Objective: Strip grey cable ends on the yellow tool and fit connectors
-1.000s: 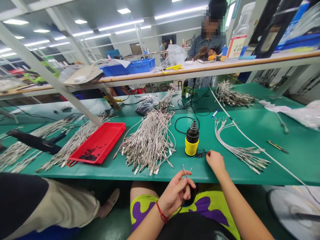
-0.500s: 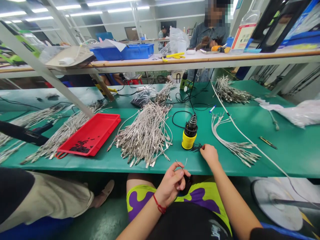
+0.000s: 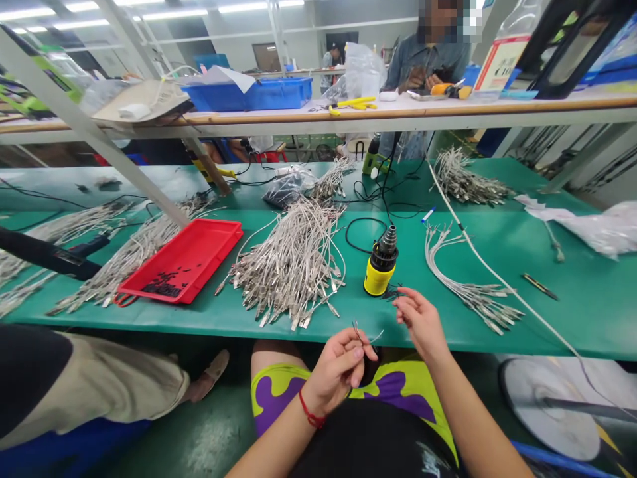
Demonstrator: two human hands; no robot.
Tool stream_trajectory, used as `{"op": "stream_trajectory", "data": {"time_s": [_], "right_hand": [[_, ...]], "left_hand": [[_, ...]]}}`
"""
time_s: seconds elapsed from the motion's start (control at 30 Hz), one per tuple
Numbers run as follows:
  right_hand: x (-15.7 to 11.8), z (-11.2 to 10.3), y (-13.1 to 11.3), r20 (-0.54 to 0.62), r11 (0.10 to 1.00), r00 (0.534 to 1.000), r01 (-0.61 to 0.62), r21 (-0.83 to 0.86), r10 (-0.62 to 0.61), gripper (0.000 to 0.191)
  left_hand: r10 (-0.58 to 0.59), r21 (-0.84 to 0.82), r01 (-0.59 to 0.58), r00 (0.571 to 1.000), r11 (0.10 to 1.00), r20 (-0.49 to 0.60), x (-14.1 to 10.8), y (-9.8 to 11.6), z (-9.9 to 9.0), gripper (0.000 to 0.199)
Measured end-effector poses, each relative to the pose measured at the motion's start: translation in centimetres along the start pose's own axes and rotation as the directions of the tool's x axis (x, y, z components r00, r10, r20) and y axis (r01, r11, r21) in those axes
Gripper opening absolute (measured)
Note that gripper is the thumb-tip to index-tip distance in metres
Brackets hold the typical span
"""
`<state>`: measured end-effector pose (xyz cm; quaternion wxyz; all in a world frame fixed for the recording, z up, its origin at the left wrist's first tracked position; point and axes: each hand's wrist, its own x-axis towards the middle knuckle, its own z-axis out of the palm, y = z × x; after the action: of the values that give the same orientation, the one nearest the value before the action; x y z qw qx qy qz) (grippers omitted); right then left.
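Note:
My left hand (image 3: 338,364), a red cord on its wrist, is closed in front of the bench edge. Between its thumb and fingertips it pinches thin wires (image 3: 379,335), dark and pale ends poking out. To the right my right hand (image 3: 423,325) hovers over the bench edge, thumb and fingertips drawn together; whatever they pinch is too small to make out. Just beyond those fingertips lie small black tube-like pieces (image 3: 392,293). They rest at the base of a yellow and black heat gun (image 3: 379,269), which stands with its metal nozzle up.
A big pile of grey USB cables (image 3: 293,265) covers the middle of the green bench (image 3: 478,338). Left of it is a red tray (image 3: 199,259) with black bits. A smaller cable bundle (image 3: 468,292) and a pen-like tool (image 3: 540,286) lie right. A co-worker (image 3: 423,60) sits opposite.
My right hand has lifted away from the black pieces and come slightly back toward me. My left hand has turned a little, still pinching the wires. The view has shifted slightly.

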<state>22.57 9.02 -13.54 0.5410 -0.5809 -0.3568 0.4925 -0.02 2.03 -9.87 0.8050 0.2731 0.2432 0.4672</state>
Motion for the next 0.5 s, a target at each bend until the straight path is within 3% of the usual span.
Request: {"op": "stream_trajectory", "data": {"time_s": [0.17,0.3,0.5], "right_hand": [[-6.8,4.3,-1.6,0.171,0.935,0.982,-0.137,0.326,0.084,0.033],[-9.9,5.8,-3.4,0.344,0.698,0.930,-0.333,0.634,0.132,0.021],[-11.4,6.3,-5.0,0.400,0.606,0.912,-0.370,0.704,0.092,0.016]], "left_hand": [[0.039,0.063,-0.039,0.999,0.997,0.005,-0.3,1.4,1.4,0.021],[0.062,0.166,-0.051,0.996,0.985,-0.065,-0.9,2.4,2.6,0.022],[0.135,0.236,-0.098,0.980,0.967,-0.144,-1.9,3.0,3.8,0.024]]}}
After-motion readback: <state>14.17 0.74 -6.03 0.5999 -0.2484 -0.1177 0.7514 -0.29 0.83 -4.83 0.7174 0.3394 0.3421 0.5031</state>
